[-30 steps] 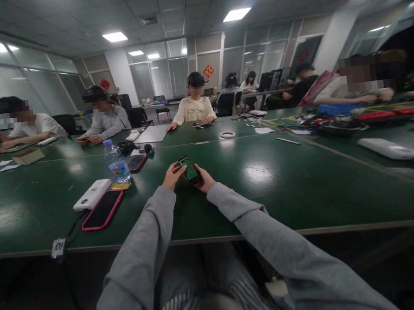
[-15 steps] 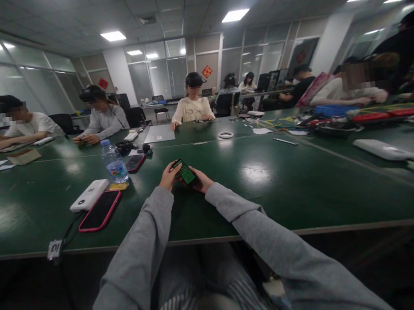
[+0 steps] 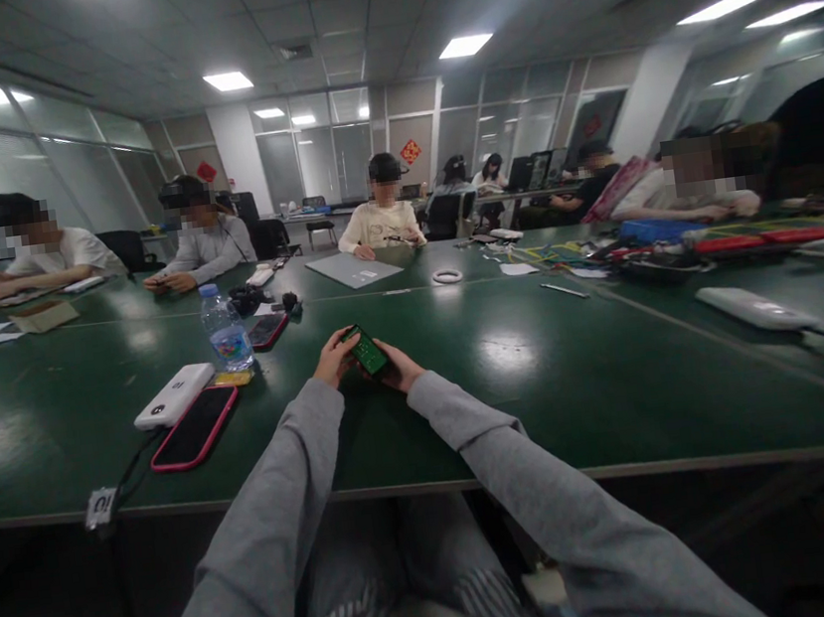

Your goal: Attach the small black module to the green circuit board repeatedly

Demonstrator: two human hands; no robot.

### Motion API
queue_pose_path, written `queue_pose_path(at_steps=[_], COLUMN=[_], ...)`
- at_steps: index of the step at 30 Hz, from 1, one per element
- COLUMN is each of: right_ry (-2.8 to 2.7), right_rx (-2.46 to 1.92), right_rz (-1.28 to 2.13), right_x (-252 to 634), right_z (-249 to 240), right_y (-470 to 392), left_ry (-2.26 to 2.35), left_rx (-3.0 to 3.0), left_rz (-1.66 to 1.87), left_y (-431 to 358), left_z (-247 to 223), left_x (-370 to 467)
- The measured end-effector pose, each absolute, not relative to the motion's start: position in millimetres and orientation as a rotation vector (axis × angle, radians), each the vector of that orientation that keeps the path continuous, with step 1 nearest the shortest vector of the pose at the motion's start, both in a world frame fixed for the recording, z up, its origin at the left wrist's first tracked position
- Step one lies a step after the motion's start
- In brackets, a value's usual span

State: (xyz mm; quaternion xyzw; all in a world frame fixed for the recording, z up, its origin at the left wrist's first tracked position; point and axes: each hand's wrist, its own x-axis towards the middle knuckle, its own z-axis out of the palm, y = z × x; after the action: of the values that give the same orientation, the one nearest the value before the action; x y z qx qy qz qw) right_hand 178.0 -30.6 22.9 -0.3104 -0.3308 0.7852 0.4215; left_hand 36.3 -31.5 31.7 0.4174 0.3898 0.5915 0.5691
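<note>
A small dark-edged phone (image 3: 367, 351) with a lit green face and tiny pale marks is held tilted above the table, in front of me. My left hand (image 3: 335, 358) grips its left edge, the thumb lying over the upper part of the face. Around the lower right side my right hand (image 3: 397, 363) is closed, its fingers partly hidden beneath. To the left stand a water bottle (image 3: 227, 331), a white power bank (image 3: 174, 396) and a second phone with a pink-red case (image 3: 195, 428), lying face up.
A yellow packet (image 3: 233, 378) lies by the bottle, near another phone (image 3: 269, 331). Across the green table (image 3: 603, 395) are a grey flat panel (image 3: 354, 269), a white ring (image 3: 447, 276) and a pen-like stick (image 3: 564, 291). A white device with a cable (image 3: 754, 309) lies right. Several people sit around.
The grey panel across the table has turned and shifted right, near the person opposite. My view has shifted slightly. Both my hands keep their hold on the phone.
</note>
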Motion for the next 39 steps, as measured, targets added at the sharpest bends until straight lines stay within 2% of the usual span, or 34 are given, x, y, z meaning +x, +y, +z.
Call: queue_pose_path(at_steps=[13,20,26,28,39], right_ry=[-0.865,-1.11,-1.625,-1.725,-1.795], right_rx=[-0.76,-0.798,-0.935,-0.901,-0.867], right_rz=[1.902,1.463,0.671,0.509,0.396], right_x=[172.6,167.9,165.1,164.2,164.6], right_z=[21.2,4.4,-0.1,0.8,5.4], right_y=[-32.3,-20.8,-27.3,-31.5,-42.8], left_ry=[0.884,0.869,0.722,0.749,0.752], left_rx=[0.848,0.689,0.67,0.656,0.687], left_rz=[1.41,1.186,1.117,1.165,1.26], left_y=[-28.7,-35.7,-37.6,-36.1,-31.5], left_z=[27.1,32.4,31.7,29.7,22.4], left_x=[35.9,38.6,47.5,48.5,47.6])
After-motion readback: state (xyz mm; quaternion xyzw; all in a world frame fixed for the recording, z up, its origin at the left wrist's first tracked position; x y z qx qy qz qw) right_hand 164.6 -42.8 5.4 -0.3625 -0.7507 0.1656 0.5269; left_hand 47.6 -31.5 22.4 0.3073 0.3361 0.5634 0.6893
